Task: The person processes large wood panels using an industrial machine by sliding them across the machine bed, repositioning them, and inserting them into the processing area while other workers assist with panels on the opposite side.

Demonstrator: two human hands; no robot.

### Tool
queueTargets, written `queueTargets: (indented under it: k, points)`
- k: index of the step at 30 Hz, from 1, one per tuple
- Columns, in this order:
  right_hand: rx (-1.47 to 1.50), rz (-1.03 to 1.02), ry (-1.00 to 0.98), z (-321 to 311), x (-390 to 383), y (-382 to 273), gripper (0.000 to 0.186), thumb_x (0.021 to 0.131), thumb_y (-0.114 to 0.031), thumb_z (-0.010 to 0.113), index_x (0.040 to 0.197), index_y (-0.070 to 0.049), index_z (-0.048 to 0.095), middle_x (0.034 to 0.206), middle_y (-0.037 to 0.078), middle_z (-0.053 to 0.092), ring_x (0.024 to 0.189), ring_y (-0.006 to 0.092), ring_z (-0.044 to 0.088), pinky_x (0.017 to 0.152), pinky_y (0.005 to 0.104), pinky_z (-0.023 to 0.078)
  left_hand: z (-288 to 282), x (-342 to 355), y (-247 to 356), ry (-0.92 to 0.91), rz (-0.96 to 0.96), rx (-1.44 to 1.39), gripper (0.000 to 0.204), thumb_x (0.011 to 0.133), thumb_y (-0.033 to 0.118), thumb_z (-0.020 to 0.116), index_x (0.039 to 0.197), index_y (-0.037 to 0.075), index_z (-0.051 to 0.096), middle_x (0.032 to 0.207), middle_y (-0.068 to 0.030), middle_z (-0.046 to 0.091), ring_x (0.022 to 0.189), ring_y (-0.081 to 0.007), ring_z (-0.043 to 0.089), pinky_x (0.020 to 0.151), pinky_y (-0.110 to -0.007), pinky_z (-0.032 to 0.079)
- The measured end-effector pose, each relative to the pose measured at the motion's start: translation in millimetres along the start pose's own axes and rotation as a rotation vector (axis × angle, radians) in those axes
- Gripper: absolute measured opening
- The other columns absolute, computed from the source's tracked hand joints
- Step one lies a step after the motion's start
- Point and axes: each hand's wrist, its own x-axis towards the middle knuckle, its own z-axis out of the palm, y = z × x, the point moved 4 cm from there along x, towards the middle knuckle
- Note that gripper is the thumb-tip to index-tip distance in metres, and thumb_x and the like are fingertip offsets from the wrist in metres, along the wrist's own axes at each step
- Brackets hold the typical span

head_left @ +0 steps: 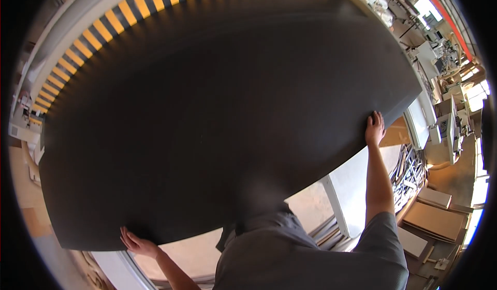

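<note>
A large, flat, dark panel spreads out in front of me and fills most of the head view. My left hand is at its near left edge, fingers closed on the rim. Farther right and farther away, my right hand holds the same near edge by the right corner, its fingers bent over the top face. Both arms reach out wide. What lies under the panel, along with the undersides of my fingers, is hidden.
A yellow-and-black striped strip curves along the panel's far side. Pale machine parts show below its near edge. Thin offcut strips lie heaped at right, beside stacked brown boards. Workshop equipment stands farther right.
</note>
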Motion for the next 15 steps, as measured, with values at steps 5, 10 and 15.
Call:
queueTargets:
  k: [5,10,15]
  points:
    - [0.006,0.050,-0.046,0,26,-49,0.051,0.100,-0.041,0.053,0.147,-0.024,0.053,0.162,0.000,0.040,0.152,0.0211,0.030,0.120,0.0644,0.017,36,18,9,0.011,-0.129,0.203,0.046,0.111,0.036,0.039,0.122,0.009,0.074,0.134,-0.0026,0.068,0.135,-0.0307,0.052,0.116,-0.049,0.030]
    - [0.049,0.068,-0.045,20,52,-102,0.049,0.099,-0.038,0.055,0.145,-0.021,0.056,0.161,0.002,0.042,0.151,0.0215,0.032,0.122,0.0597,0.016,76,52,21,0.037,-0.148,0.284,0.045,0.110,0.041,0.040,0.123,0.015,0.074,0.134,-0.0005,0.068,0.136,-0.0287,0.053,0.114,-0.051,0.030]
    - [0.285,0.250,0.258,46,75,-130,0.076,0.091,-0.030,0.071,0.153,-0.002,0.036,0.161,0.023,0.031,0.148,0.0389,0.032,0.122,0.0464,0.026,122,97,6,0.177,0.061,0.368,0.038,0.106,0.037,0.051,0.125,0.010,0.072,0.136,-0.0134,0.064,0.130,-0.0368,0.055,0.109,-0.052,0.042]
